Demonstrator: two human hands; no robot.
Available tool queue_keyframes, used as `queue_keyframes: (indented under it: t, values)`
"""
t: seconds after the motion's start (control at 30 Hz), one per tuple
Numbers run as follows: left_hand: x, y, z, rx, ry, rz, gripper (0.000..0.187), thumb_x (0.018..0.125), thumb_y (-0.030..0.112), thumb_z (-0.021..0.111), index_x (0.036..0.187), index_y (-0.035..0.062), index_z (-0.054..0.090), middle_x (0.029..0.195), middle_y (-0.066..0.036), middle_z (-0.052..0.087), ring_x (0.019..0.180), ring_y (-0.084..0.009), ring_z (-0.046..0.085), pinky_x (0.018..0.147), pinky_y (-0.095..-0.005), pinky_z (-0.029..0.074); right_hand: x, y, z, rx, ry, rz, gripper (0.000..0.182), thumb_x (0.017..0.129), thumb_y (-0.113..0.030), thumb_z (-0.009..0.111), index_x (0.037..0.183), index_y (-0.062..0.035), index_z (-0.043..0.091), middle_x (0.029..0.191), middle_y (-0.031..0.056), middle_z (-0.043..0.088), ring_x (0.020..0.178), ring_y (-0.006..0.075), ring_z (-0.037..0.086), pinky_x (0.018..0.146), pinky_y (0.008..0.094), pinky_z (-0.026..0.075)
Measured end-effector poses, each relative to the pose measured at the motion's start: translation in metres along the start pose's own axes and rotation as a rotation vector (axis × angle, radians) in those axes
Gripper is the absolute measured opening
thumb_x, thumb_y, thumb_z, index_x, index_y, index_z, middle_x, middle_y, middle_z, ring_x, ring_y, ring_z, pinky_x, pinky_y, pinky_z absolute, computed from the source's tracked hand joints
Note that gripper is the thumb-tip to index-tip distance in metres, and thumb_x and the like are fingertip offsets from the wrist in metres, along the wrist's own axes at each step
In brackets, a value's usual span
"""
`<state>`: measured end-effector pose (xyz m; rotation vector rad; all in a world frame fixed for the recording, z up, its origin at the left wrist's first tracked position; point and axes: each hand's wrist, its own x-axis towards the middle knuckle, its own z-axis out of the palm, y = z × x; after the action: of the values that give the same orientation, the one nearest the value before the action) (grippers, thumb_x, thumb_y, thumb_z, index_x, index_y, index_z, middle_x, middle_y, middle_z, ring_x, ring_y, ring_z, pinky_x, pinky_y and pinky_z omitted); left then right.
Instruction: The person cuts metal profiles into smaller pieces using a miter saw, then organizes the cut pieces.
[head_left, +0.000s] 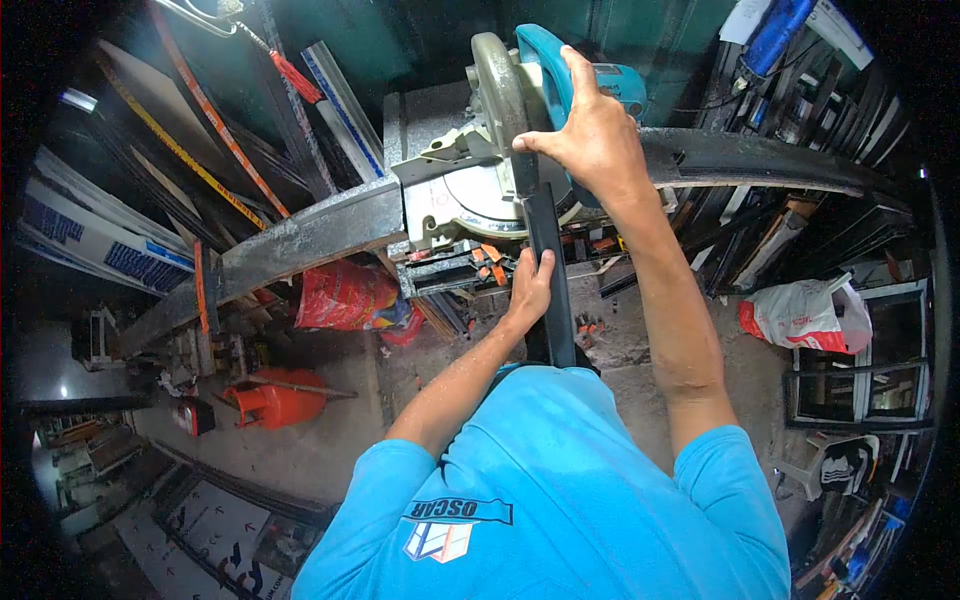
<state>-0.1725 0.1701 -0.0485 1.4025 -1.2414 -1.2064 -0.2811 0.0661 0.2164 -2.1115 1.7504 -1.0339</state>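
Observation:
A mitre saw [490,190] with a teal handle [546,48] and a grey blade guard [497,85] stands at the bench's middle. A long black profile bar [556,310] runs from the saw's base toward my body. My left hand [532,288] is closed on this bar just in front of the saw, its thumb along the top. Over the saw head, my right hand [597,140] has its thumb and forefinger spread wide, beside the teal handle. The thumb tip reaches the guard. My other right fingers are partly hidden, as is the blade.
Dark beams [310,232] extend left and right of the saw. Small orange and black offcuts [488,262] lie in front of its base. An orange gas cylinder [285,398], a red bag [345,293] and a white plastic bag [805,315] stand around. Long profiles lean against the back.

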Motion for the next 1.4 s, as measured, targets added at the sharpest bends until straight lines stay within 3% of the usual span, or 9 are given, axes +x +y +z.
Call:
queue_keyframes:
  t: [0.63,0.83,0.97,1.0,1.07,1.13,1.23,1.3,1.4]
  values:
    - [-0.002,0.004,-0.001,-0.05,-0.029,-0.019,0.047,0.108,0.043,0.047,0.115,-0.0037,0.055,0.101,-0.019,0.061,0.096,-0.0312,0.059,0.088,-0.0424,0.045,0.084,-0.031,-0.04,-0.025,-0.086,-0.071,0.102,0.059,-0.037,0.097,0.137,0.0034,0.044,0.118,0.034,0.067,0.114,0.0473,0.065,0.096,0.0475,0.054]
    - [-0.01,0.011,-0.029,-0.086,0.286,0.135,0.052,0.107,0.043,0.049,0.128,-0.0043,0.055,0.116,-0.017,0.062,0.104,-0.0275,0.058,0.097,-0.0399,0.044,0.13,-0.052,-0.06,-0.086,-0.23,-0.03,0.097,0.055,-0.04,0.097,0.129,0.0043,0.052,0.116,0.0283,0.069,0.108,0.04,0.069,0.092,0.0434,0.056]
    - [0.011,0.032,-0.113,-0.658,0.568,-0.259,0.034,0.101,0.038,0.063,0.099,0.0045,0.067,0.091,-0.004,0.064,0.08,-0.0171,0.06,0.076,-0.0355,0.051,0.165,-0.06,-0.061,-0.215,-0.417,-0.103,0.06,0.06,-0.043,0.095,0.096,0.0016,0.077,0.098,0.0203,0.075,0.09,0.0327,0.072,0.079,0.0445,0.059]
    - [0.028,0.035,-0.138,-0.796,0.593,-0.19,0.023,0.097,0.029,0.065,0.093,0.0064,0.065,0.089,-0.002,0.063,0.079,-0.0158,0.06,0.074,-0.0366,0.052,0.167,-0.068,-0.073,-0.198,-0.555,-0.065,0.066,0.059,-0.045,0.095,0.1,0.0026,0.076,0.099,0.0204,0.075,0.09,0.0334,0.071,0.079,0.0443,0.058]
    - [0.073,-0.012,-0.214,-0.886,0.472,-0.172,0.036,0.092,0.03,0.057,0.118,0.0057,0.058,0.112,-0.01,0.064,0.107,-0.0303,0.062,0.094,-0.0542,0.052,0.167,-0.067,-0.065,-0.203,-0.543,-0.075,0.066,0.059,-0.045,0.095,0.101,0.0027,0.076,0.099,0.0204,0.075,0.09,0.0335,0.071,0.079,0.0443,0.058]
    - [0.084,0.031,-0.244,-0.837,0.477,-0.3,0.039,0.096,0.035,0.056,0.128,0.013,0.055,0.129,-0.012,0.059,0.124,-0.0391,0.055,0.091,-0.077,0.042,0.17,-0.065,-0.061,-0.213,-0.488,-0.093,0.067,0.059,-0.045,0.095,0.101,0.003,0.075,0.1,0.0204,0.075,0.09,0.0338,0.071,0.079,0.0441,0.058]
    - [0.108,0.037,-0.264,-0.763,0.598,-0.366,0.036,0.102,0.031,0.054,0.133,0.0122,0.053,0.135,-0.013,0.057,0.123,-0.0405,0.058,0.089,-0.0781,0.044,0.171,-0.058,-0.059,-0.215,-0.392,-0.1,0.069,0.059,-0.046,0.095,0.102,0.0033,0.075,0.1,0.0203,0.075,0.091,0.0342,0.071,0.08,0.0439,0.058]
    - [0.127,0.021,-0.269,-0.713,0.78,-0.373,0.032,0.105,0.024,0.052,0.133,0.0096,0.052,0.135,-0.015,0.058,0.12,-0.0413,0.062,0.088,-0.0774,0.046,0.171,-0.056,-0.06,-0.215,-0.35,-0.09,0.069,0.059,-0.046,0.095,0.102,0.0035,0.075,0.1,0.0203,0.075,0.091,0.0343,0.071,0.08,0.0438,0.058]
    - [0.139,-0.006,-0.28,-0.459,0.733,-0.509,0.021,0.099,0.018,0.065,0.115,0.0055,0.062,0.089,-0.007,0.064,0.075,-0.0243,0.065,0.082,-0.0662,0.057,0.168,-0.06,-0.061,-0.234,-0.383,-0.085,0.072,0.058,-0.048,0.095,0.103,0.004,0.074,0.101,0.0204,0.075,0.092,0.035,0.07,0.081,0.0437,0.058]
